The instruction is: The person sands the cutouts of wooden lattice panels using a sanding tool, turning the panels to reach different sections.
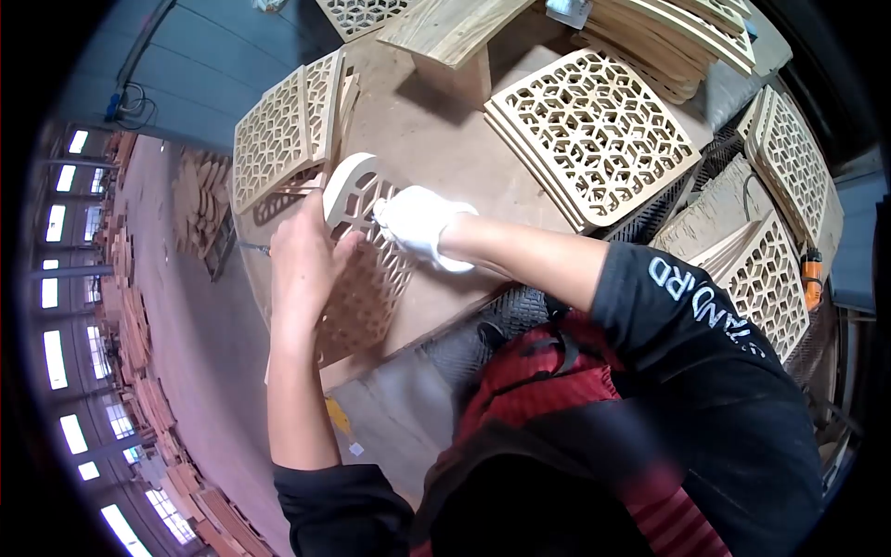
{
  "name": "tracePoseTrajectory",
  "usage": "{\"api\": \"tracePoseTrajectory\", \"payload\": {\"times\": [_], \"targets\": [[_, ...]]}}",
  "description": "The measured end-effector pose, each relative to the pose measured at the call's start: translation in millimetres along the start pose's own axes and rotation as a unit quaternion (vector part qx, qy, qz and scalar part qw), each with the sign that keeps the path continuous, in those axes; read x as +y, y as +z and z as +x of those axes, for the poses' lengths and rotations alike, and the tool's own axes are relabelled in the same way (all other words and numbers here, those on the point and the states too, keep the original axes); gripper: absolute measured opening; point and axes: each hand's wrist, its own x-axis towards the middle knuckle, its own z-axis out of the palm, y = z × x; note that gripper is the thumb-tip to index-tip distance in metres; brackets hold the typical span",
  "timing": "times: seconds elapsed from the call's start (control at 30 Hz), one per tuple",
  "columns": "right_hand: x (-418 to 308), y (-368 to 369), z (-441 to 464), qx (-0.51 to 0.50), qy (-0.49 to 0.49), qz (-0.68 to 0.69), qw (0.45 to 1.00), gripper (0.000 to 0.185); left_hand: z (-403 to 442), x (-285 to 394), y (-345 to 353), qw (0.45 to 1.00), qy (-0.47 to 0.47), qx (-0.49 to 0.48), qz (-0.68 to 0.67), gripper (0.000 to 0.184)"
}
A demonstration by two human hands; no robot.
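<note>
A wooden lattice panel with a rounded, pale edge stands tilted on the table in front of me. My left hand is bare and grips this panel along its left side, near the top, with the thumb over the face. In a white glove, my right hand is closed, its curled fingers against the panel's upper right part. Whatever those gloved fingers hold, if anything, is hidden.
Stacked lattice panels lie right of the brown table. More panels lean at the left and far right. A wooden stand is at the back; an orange tool is at the right.
</note>
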Motion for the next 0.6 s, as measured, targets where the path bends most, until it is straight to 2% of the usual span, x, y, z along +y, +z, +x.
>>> {"api": "tracePoseTrajectory", "payload": {"times": [0.07, 0.1, 0.13, 0.2, 0.27, 0.3, 0.4, 0.5, 0.6], "targets": [[-5, -9, -19, -0.035, 0.0, 0.012, 0.999, 0.045, 5, -10, 2, 1.0, 0.022, 0.017, 0.005, 0.037], [-12, -17, -38, -0.052, 0.016, -0.024, 0.998, 0.045, 5, -14, 2, 0.999, 0.032, 0.024, 0.008, 0.037], [-1, -17, -33, -0.05, -0.006, 0.0, 0.999, 0.049, 5, -14, 1, 0.999, 0.037, 0.033, 0.007, 0.036], [-2, -20, -31, -0.054, -0.009, -0.043, 0.998, 0.048, 3, -6, 3, 0.998, 0.049, 0.047, 0.001, 0.036], [-7, -11, -12, -0.021, -0.001, -0.015, 1.0, 0.046, -1, 11, -3, 1.0, -0.017, 0.002, 0.02, 0.036], [-14, -13, -7, -0.042, -0.014, -0.119, 0.992, 0.045, -1, 16, -5, 0.998, -0.05, -0.017, 0.03, 0.036], [-6, -9, -14, -0.039, -0.021, -0.069, 0.997, 0.047, 3, -1, -1, 1.0, 0.001, 0.0, -0.001, 0.036], [3, -18, -17, -0.051, -0.091, -0.188, 0.977, 0.05, 7, -8, 0, 1.0, 0.008, 0.004, -0.008, 0.036], [-2, -16, -12, -0.054, -0.055, -0.101, 0.992, 0.047, 3, 4, -2, 1.0, -0.021, -0.002, -0.016, 0.036]]}}
